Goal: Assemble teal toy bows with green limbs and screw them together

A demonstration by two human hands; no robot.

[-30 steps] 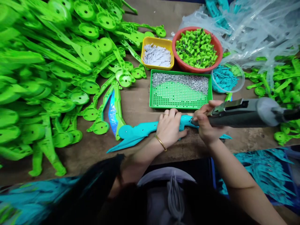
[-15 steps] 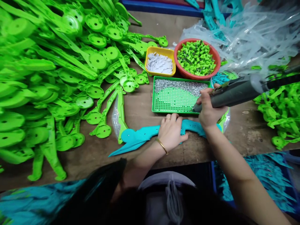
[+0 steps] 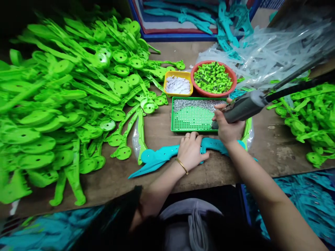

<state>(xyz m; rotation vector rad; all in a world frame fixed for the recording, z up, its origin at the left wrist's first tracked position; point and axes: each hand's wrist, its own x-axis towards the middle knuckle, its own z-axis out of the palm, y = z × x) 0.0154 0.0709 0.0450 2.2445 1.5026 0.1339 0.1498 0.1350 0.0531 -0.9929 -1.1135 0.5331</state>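
A blue plastic toy bow (image 3: 162,153) lies across the wooden bench in front of me, with a green limb (image 3: 141,134) at its left end and another green limb (image 3: 247,134) at its right. My left hand (image 3: 190,150) is wrapped over the bow's middle, fingers on the far side and thumb pointing right. In my right hand (image 3: 229,129) is a grey power screwdriver (image 3: 246,105), its tip down at the lower right of a green perforated tray (image 3: 193,120). Small silver screws (image 3: 196,103) fill the back of that tray. My right forearm hides part of the bow.
Behind the tray stand a yellow container (image 3: 178,95) of white strips and a red bowl (image 3: 209,94) of small green parts. Green limbs (image 3: 57,122) heap up at left, more green parts (image 3: 306,122) at right. Clear plastic pieces (image 3: 282,52) lie at back right, before a blue crate (image 3: 167,37).
The camera view has tilted up, showing more of the back crate. Both hands keep their holds, and the screwdriver tip stays low over the tray with little visible movement.
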